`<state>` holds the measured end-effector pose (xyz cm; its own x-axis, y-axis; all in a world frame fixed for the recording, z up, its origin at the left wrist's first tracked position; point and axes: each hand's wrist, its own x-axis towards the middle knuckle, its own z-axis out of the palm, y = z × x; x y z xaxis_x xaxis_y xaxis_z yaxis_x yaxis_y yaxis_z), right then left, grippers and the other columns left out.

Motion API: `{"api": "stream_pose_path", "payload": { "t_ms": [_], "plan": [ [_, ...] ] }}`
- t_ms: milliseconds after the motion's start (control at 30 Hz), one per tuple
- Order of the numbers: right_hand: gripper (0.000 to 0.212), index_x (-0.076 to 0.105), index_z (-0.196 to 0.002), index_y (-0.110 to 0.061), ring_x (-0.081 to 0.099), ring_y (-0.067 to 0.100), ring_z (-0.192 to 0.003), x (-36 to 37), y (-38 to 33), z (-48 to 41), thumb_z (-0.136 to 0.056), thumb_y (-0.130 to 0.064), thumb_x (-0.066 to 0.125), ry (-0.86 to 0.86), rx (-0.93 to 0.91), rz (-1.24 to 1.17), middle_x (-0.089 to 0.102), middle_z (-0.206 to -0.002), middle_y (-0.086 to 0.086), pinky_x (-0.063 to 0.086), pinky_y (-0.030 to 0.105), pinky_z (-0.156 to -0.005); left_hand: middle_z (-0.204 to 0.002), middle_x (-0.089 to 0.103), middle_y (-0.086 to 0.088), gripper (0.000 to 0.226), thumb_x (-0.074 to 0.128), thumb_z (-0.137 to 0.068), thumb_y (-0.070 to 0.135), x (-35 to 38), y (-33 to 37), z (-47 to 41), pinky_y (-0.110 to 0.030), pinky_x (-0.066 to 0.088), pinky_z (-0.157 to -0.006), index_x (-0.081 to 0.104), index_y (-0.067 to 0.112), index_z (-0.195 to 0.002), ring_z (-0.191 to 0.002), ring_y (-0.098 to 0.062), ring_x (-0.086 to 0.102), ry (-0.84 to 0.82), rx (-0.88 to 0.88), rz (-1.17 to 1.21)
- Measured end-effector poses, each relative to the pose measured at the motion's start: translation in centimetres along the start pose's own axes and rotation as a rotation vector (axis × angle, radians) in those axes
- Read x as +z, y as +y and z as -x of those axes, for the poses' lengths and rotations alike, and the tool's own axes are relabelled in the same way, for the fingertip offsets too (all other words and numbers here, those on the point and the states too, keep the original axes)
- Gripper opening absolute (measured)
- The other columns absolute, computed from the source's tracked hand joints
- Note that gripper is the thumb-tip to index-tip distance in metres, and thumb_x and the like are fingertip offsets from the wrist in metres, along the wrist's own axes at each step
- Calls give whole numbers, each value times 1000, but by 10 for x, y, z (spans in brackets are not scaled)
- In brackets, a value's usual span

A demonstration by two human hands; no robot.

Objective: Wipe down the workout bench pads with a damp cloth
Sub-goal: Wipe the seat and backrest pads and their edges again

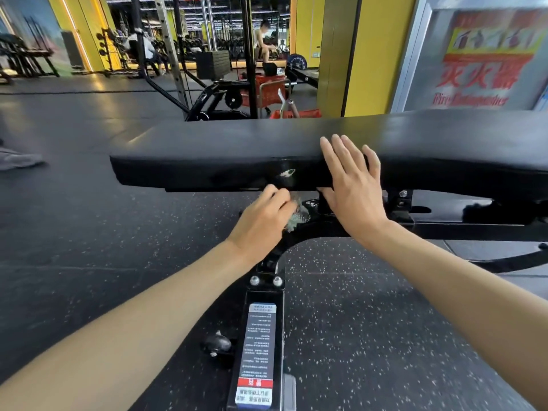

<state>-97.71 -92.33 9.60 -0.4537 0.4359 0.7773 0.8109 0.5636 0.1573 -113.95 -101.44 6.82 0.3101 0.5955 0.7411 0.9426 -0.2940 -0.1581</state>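
Bench pad (pixel 207 149): black, long, lying level across the view, its top reflecting the room light. One small pale scuff (pixel 286 173) noted on the near side face. Cloth (pixel 298 216): grey-green, crumpled, located just below the pad's lower edge against the black steel frame (pixel 444 223), not on the upholstery itself. The left hand (pixel 264 221) grips the cloth with fingers curled round it; whether the cloth touches the pad's underside cannot be made out, as the knuckles cover that spot. The right hand (pixel 353 185) lies flat on the pad's near side just right of the scuff, fingers straight and slightly spread, the tips reaching over the top edge and the thumb down by the frame. Below the hands the bench's foot bar (pixel 261 295) runs toward the viewer, fixed with two bolts and carrying a printed label (pixel 258 351) with a red band; a small wheel (pixel 218 344) sits just left of it. Floor (pixel 370 336): black rubber with white flecks. Beyond the bench stand a red basket (pixel 267 90), a yellow pillar (pixel 376 54) and a fire extinguisher sign (pixel 480 60). A person (pixel 264 40) is seated well back among the racks.
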Motion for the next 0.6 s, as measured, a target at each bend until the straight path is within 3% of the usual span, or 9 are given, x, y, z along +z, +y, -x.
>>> {"api": "stream_pose_path", "payload": {
  "t_ms": [133,267,333,467,600],
  "plan": [
    [80,36,-144,-7,37,28,-138,-1,-1,-1,-75,-12,76,-12,-18,-7,44,-145,13,9,41,-113,-90,57,-16,36,38,-75,-14,-28,-7,2,-21,45,-54,64,-6,-99,-88,-21,43,54,-37,30],
    [78,41,-141,-7,39,29,-136,1,0,0,-71,-6,76,-5,-6,-44,46,-143,14,12,43,-112,-103,48,-12,38,48,-74,-19,-37,-5,-23,-20,37,-74,55,-1,-107,-96,-17,37,67,-365,75],
    [77,43,-140,-7,41,30,-134,2,-1,-1,-70,-6,76,0,-2,-61,49,-140,14,14,43,-111,-106,48,-12,41,49,-74,-19,-33,5,-30,-21,36,-74,54,0,-109,-98,-17,37,93,-438,67],
    [78,47,-137,-8,47,29,-129,-2,-3,-4,-68,-13,82,2,-39,-86,53,-135,12,17,41,-108,-107,50,-8,50,49,-70,-23,-12,35,-31,-30,43,-77,55,4,-111,-100,-21,40,350,-727,87],
    [76,49,-136,-7,47,30,-129,-7,0,-5,-69,-19,83,38,-33,-130,54,-135,14,17,41,-108,-108,52,-9,50,50,-68,-23,12,58,-53,-22,35,-79,58,5,-110,-99,-18,40,670,-997,230]
  ]
}}
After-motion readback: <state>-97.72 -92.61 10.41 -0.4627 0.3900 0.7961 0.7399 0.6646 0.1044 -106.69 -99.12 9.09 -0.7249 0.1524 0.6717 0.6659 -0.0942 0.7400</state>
